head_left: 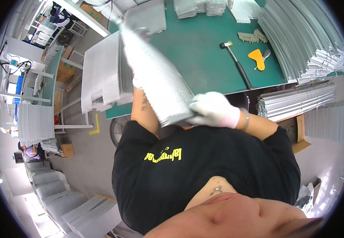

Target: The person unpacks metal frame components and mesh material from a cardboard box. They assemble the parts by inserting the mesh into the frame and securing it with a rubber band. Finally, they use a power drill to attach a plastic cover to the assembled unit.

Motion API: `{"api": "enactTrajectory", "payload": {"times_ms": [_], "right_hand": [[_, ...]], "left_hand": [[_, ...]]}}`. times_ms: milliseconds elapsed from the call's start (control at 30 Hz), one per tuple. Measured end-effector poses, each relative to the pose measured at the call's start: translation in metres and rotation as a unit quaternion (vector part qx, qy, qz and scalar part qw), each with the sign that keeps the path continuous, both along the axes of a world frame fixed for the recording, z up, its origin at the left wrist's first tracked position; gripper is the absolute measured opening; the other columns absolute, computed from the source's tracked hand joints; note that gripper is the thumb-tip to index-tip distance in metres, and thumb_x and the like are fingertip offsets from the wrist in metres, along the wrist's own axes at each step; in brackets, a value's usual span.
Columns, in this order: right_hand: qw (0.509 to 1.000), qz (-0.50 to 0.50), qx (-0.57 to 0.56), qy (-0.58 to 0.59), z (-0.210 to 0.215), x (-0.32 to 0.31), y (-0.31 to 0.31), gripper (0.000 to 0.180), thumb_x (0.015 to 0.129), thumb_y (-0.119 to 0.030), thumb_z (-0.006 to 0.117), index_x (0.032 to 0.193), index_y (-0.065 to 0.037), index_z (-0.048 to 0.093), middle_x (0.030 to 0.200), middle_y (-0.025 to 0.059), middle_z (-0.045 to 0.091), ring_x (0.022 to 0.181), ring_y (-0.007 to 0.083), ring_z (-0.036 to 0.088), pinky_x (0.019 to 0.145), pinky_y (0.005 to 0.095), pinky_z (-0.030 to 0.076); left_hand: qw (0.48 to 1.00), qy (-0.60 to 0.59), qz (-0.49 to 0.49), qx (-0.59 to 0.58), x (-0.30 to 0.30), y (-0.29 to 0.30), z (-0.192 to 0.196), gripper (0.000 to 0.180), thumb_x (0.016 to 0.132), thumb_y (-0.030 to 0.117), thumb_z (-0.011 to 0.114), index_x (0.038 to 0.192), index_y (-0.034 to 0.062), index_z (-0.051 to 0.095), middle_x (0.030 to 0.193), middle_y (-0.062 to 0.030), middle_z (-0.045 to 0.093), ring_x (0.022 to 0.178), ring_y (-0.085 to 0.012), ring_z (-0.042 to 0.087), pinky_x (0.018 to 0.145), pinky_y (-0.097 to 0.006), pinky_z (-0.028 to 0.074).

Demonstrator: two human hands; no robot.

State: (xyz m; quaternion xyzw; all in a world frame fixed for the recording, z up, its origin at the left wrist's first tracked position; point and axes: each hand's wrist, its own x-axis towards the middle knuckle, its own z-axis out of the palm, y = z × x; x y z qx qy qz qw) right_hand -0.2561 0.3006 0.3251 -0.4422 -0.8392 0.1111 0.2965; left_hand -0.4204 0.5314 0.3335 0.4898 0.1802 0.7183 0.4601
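A long silvery finned metal panel (156, 75) is held tilted over the near edge of the green worktable (203, 51). My right hand (211, 110), in a white glove, grips its near lower corner close to my chest. My left hand (140, 33), also gloved and partly hidden behind the panel, holds its far upper end; my left forearm runs down behind the panel. A stack of similar finned panels (102, 75) stands at the table's left edge, right beside the held one.
On the table lie a rubber mallet (237, 63), a yellow scraper (258, 58) and small beige parts (253, 36). Long aluminium profiles (299, 35) are piled at right, more (295, 104) on a lower shelf. Panel stacks (35, 121) fill racks at left; a floor fan (118, 129) stands below.
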Motion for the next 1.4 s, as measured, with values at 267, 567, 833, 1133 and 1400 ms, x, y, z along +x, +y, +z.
{"api": "enactTrajectory", "payload": {"times_ms": [267, 567, 833, 1133, 1400], "right_hand": [[0.885, -0.169, 0.301, 0.311, 0.058, 0.041, 0.094, 0.085, 0.068, -0.029, 0.081, 0.14, -0.007, 0.041, 0.117, 0.0133, 0.061, 0.11, 0.0262, 0.057, 0.097, 0.0356, 0.045], [0.88, -0.016, 0.019, 0.474, 0.087, 0.066, 0.107, 0.1, 0.073, -0.012, 0.079, 0.154, -0.007, 0.02, 0.116, 0.0109, 0.06, 0.103, 0.0152, 0.056, 0.098, 0.0302, 0.043], [0.866, -0.069, 0.061, 0.491, 0.084, 0.041, 0.107, 0.095, 0.077, -0.008, 0.077, 0.153, -0.003, 0.021, 0.109, 0.0062, 0.06, 0.095, 0.0107, 0.055, 0.089, 0.0255, 0.046], [0.906, -0.028, 0.074, 0.417, 0.105, 0.039, 0.09, 0.09, 0.076, -0.004, 0.074, 0.152, -0.004, 0.027, 0.11, 0.0051, 0.059, 0.086, 0.0099, 0.05, 0.087, 0.0269, 0.046], [0.985, -0.002, 0.125, 0.123, 0.143, 0.083, 0.063, 0.049, 0.077, 0.0, 0.067, 0.126, -0.002, 0.058, 0.112, 0.0122, 0.064, 0.098, 0.0236, 0.063, 0.088, 0.0345, 0.049]], "left_hand": [[0.992, -0.034, -0.039, -0.115, 0.048, 0.002, -0.003, 0.062, 0.093, 0.045, 0.043, 0.127, -0.0075, 0.049, 0.125, -0.021, 0.057, 0.118, -0.0295, 0.055, 0.106, -0.044, 0.04], [0.878, -0.133, -0.423, -0.181, -0.019, -0.066, 0.003, 0.087, 0.087, 0.066, 0.045, 0.13, -0.0094, 0.049, 0.124, -0.0227, 0.057, 0.117, -0.0314, 0.056, 0.105, -0.045, 0.041], [0.995, 0.031, -0.068, 0.073, -0.086, -0.085, 0.013, 0.06, 0.095, 0.046, 0.053, 0.124, -0.0073, 0.053, 0.121, -0.0174, 0.059, 0.11, -0.0254, 0.057, 0.101, -0.039, 0.042], [0.982, 0.125, 0.132, 0.052, -0.096, -0.072, 0.052, 0.008, 0.089, 0.003, 0.059, 0.097, 0.0034, 0.058, 0.092, -0.0015, 0.062, 0.077, -0.0057, 0.051, 0.081, -0.021, 0.043], [0.989, 0.119, 0.032, 0.083, -0.069, -0.064, 0.061, 0.01, 0.083, -0.002, 0.058, 0.093, 0.0009, 0.059, 0.089, -0.0061, 0.065, 0.079, -0.0081, 0.057, 0.076, -0.024, 0.047]]}}
